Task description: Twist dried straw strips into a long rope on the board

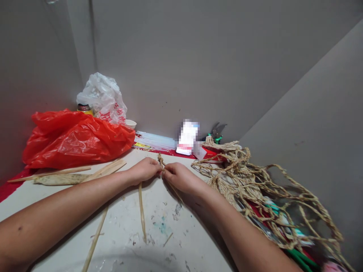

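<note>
My left hand (146, 169) and my right hand (180, 175) meet over the middle of the white table, fingers closed around a short braided straw cord (160, 159). Its knotted end sticks up between them, away from me. Below my left hand a loose straw strand (142, 211) hangs down onto the table, and another strand (176, 192) runs out under my right hand. The fingertips hide the exact spot where the strands join. Under my left forearm lies a separate long straw strip (96, 240).
A red plastic bag (79, 139) sits at the back left, with flat dried leaf strips (62, 178) before it. A phone (187, 138) leans on the wall beside green-handled pliers (217, 134). Tangled braided straw cord (244, 177) heaps along the right edge.
</note>
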The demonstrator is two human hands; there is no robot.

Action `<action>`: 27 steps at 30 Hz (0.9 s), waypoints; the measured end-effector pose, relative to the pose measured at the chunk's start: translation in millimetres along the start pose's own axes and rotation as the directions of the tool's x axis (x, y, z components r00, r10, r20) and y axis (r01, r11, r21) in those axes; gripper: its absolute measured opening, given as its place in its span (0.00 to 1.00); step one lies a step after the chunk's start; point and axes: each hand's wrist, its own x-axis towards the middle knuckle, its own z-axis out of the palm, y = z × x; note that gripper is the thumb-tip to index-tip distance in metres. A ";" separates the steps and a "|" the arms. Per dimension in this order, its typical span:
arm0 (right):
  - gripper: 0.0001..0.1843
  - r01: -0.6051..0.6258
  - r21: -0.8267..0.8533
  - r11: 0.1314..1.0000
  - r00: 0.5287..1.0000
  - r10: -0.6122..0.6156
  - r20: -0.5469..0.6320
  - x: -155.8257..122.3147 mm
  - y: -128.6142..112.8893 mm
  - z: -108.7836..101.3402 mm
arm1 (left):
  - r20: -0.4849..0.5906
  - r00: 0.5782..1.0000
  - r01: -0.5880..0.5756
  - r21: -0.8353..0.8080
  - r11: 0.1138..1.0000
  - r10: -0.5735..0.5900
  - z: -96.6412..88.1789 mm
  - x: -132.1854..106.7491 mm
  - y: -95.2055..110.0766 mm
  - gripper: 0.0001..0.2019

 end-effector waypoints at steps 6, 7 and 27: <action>0.12 -0.012 -0.264 0.965 0.998 -0.005 -0.061 -7.1 -7.0 -2.2 | 0.021 0.997 0.078 -0.064 0.995 -0.077 0.0 -1.1 2.5 0.08; 0.12 -0.021 -0.279 0.960 0.998 0.004 -0.063 -8.7 -7.8 -5.5 | 0.007 0.997 0.072 -0.075 0.995 -0.072 0.7 -1.1 2.2 0.08; 0.24 -0.058 0.149 0.987 0.997 0.064 -0.039 -16.7 -17.0 -21.1 | 0.127 0.990 0.098 -0.353 0.930 -0.056 -4.6 -2.6 3.5 0.10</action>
